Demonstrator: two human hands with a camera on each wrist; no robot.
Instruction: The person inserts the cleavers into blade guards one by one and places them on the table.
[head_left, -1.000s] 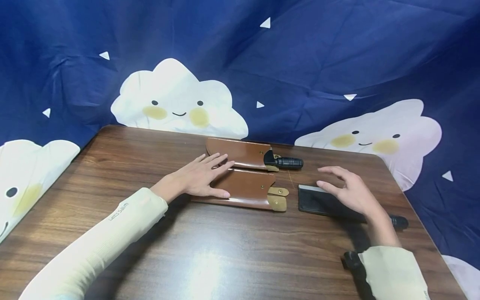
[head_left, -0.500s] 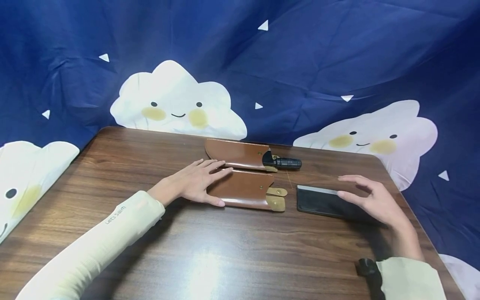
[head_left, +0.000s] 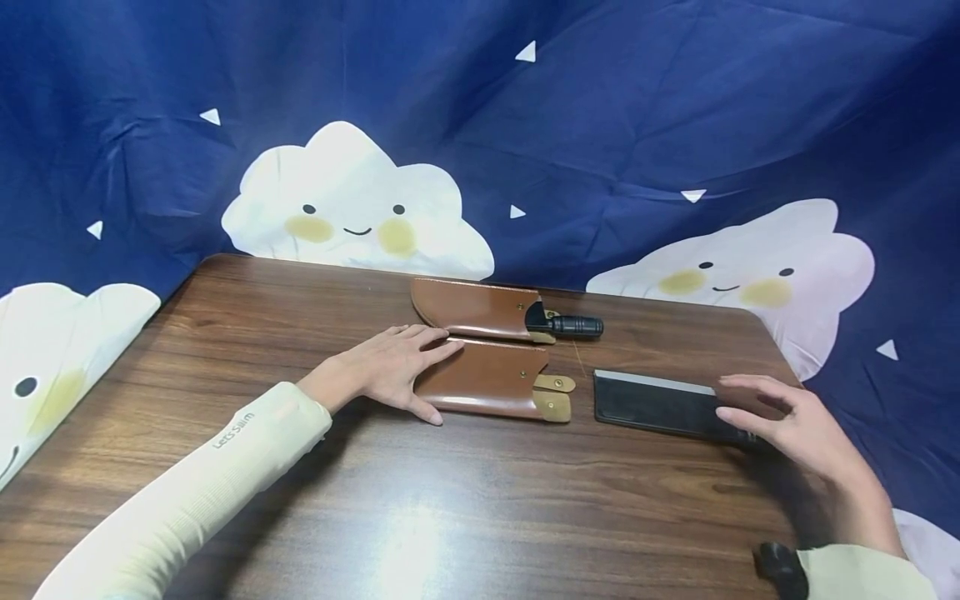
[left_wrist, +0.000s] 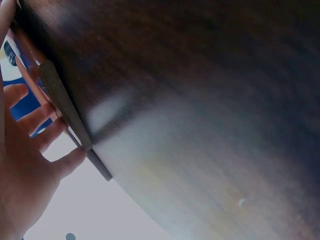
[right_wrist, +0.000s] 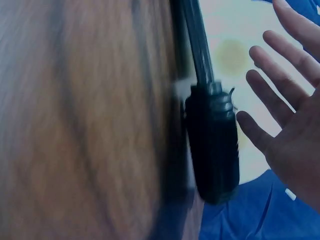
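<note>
In the head view a brown leather knife sheath [head_left: 480, 379] lies flat on the wooden table, its two tan straps pointing right. My left hand [head_left: 386, 367] rests with spread fingers at its left end, covering that end. To the right lies a cleaver [head_left: 652, 404] with a black blade and a pale edge along its far side. Over its handle end hovers my right hand [head_left: 802, 425], thumb and fingers apart, hiding most of the handle. The right wrist view shows the black ribbed handle [right_wrist: 212, 145] beside the extended fingers, with none wrapped round it.
Behind the first sheath lies a second brown sheath [head_left: 476, 308], holding a knife whose black handle [head_left: 576, 326] sticks out to the right. A blue curtain [head_left: 570, 125] with smiling clouds hangs behind the table [head_left: 525, 500].
My right hand has moved right and toward me, from above the cleaver's blade to its handle end. My left hand has slid slightly left, its thumb leaving the sheath's top for its near edge.
</note>
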